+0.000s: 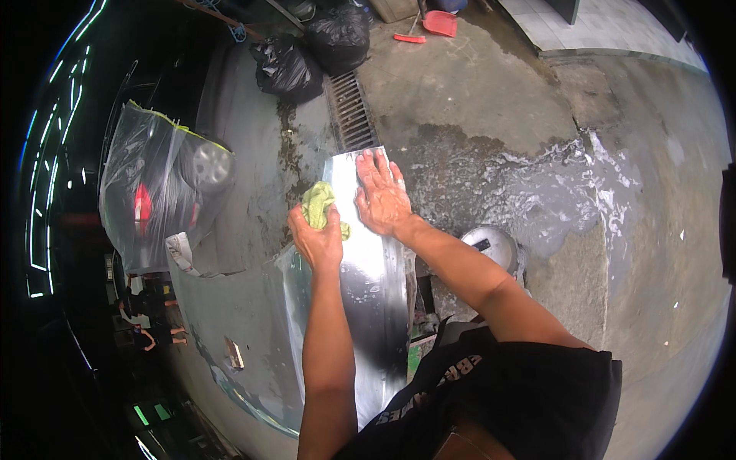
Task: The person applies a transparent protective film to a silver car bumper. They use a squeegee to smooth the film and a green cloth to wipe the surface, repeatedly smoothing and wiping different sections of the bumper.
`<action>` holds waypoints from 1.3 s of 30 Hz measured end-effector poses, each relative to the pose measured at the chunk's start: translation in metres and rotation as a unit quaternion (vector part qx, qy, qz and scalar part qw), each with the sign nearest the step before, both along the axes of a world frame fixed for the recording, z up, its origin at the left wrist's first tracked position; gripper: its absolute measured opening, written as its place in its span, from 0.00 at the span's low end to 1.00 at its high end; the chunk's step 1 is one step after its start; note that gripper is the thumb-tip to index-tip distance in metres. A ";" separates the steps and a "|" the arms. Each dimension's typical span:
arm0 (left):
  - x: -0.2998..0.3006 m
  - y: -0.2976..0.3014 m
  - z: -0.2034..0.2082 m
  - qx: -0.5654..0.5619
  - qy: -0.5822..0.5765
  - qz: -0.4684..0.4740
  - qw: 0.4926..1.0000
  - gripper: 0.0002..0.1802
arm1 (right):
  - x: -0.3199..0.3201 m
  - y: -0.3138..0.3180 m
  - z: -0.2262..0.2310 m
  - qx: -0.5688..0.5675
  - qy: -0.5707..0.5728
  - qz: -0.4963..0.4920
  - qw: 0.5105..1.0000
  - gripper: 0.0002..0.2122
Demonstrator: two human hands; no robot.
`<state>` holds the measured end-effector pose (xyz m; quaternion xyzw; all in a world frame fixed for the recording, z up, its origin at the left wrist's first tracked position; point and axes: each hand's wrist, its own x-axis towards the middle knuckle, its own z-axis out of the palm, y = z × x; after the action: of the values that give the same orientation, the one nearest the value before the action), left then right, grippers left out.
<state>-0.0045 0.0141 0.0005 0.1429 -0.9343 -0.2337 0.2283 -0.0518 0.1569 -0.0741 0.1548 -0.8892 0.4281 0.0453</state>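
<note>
A long, shiny silver panel stretches away from my body, its surface wet and reflecting bright light. My left hand is closed around a crumpled yellow-green cloth, pressed at the panel's left edge near its far end. Flat on the same panel, close to the far edge, lies my right hand. Its fingers are stretched out and hold nothing, and bits of whitish foam cling to them. Clear plastic sheeting shows along the panel's left side.
A round pail stands right of the panel, under my right forearm. Suds spread over the wet concrete. Beyond are a drain grate, black bags and a red dustpan. Left, plastic film covers a car's rear corner; people stand farther off.
</note>
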 end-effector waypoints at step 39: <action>-0.042 0.021 0.041 -0.051 -0.159 0.071 0.983 0.24 | 0.062 0.045 -0.006 -0.075 -0.036 0.146 0.986 0.34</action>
<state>-0.0462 0.0348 0.0416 0.2320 -0.9569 -0.1430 0.1001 0.0104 0.2019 -0.0802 0.2638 -0.8236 0.5007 -0.0380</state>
